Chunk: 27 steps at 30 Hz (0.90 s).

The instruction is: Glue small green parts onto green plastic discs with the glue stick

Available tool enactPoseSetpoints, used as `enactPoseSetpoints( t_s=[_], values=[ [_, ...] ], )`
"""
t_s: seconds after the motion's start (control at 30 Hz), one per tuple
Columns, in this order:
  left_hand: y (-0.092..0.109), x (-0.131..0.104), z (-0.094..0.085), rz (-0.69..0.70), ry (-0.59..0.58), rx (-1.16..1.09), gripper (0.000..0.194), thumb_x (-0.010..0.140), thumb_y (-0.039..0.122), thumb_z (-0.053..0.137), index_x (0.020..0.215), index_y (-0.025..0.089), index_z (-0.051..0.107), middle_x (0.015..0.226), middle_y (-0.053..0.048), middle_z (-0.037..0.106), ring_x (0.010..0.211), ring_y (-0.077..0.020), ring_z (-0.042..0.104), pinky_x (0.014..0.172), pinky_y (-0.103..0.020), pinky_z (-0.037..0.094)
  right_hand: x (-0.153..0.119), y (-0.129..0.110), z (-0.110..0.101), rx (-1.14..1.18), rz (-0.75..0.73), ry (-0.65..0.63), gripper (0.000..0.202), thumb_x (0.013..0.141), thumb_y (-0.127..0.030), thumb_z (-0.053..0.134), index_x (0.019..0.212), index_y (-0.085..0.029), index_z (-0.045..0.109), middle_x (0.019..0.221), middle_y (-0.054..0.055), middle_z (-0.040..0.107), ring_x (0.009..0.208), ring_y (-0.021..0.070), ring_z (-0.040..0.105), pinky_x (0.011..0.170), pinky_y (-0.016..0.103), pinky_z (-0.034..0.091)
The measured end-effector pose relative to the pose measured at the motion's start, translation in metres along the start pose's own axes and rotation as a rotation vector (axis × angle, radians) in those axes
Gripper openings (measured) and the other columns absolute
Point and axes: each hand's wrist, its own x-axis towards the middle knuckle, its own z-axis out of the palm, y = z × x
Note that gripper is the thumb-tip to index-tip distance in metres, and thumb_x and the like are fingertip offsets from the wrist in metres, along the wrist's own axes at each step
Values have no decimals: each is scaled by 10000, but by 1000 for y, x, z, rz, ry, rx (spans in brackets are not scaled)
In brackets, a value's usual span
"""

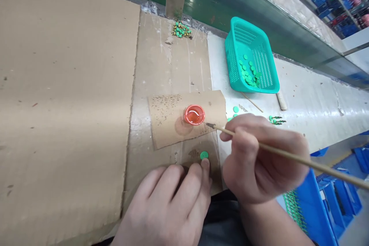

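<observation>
My right hand [262, 157] is closed round a thin paintbrush [221, 129], thumb and index finger pinching its wooden handle. The dark tip points left, just beside a small red-rimmed cup [195, 115] of clear-looking liquid. The cup stands on a loose piece of cardboard [163, 134]. My left hand [173, 203] rests on the bench with its fingers curled together. One fingertip presses the near edge of a small round green disc [204, 155], which lies flat and shows tiny dark spots. The undersides of my left fingers are hidden.
A turquoise basket [229, 61] holds many green discs. More green discs [235, 109] and dark-stemmed green pieces [276, 120] lie right of the cup. A small green-and-gold heap [181, 30] sits at the back. Cardboard [66, 96] covers the left; blue bins [336, 200] stand lower right.
</observation>
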Motion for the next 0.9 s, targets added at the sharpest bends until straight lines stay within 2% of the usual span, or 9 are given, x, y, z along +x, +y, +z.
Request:
enactPoseSetpoints(
  t_s=[0.1,0.2,0.33,0.5,0.73,0.9],
  values=[
    [-1,-1,0,15,-12,-20,332,1049,174,764,1355,76,845,1188,-99,861,928,-273,663,752,-495,483,-19,-10,-21,17,-13,-1,134,1184,-143,670,1234,-255,723,895,10,726,680,198,702,588,387,658],
    [-1,-1,1,-2,-2,-53,295,1076,162,732,1340,97,846,1176,-79,868,959,-275,693,753,-499,471,-39,-18,-33,21,-1,-59,117,1201,-149,629,1180,-197,733,896,32,718,670,173,676,564,354,645],
    [-1,1,0,-4,-34,-57,300,1114,169,696,1370,74,820,1138,-68,866,933,-270,682,742,-503,437,-53,-19,-29,10,5,-38,120,1198,-134,618,1221,-182,725,874,27,722,664,162,644,568,345,653],
    [-3,3,-3,25,-61,-45,292,1124,178,686,1369,86,816,1148,-63,863,933,-265,692,734,-500,404,-59,-15,-24,46,3,-23,131,1187,-99,616,1247,-148,721,906,48,714,703,173,656,598,350,646],
    [-5,1,-3,17,-60,-47,252,1113,180,704,1316,112,837,1144,-55,860,959,-264,711,750,-505,448,-57,-15,-26,37,23,-43,147,1188,-93,608,1255,-178,708,898,24,706,690,163,641,588,336,645],
    [-6,-2,-2,34,-78,-16,284,1098,194,716,1342,135,847,1194,-52,872,968,-264,720,772,-500,479,-57,-14,-25,76,21,-46,164,1170,-57,607,1264,-142,711,906,45,709,718,170,643,609,342,647]
  ],
)
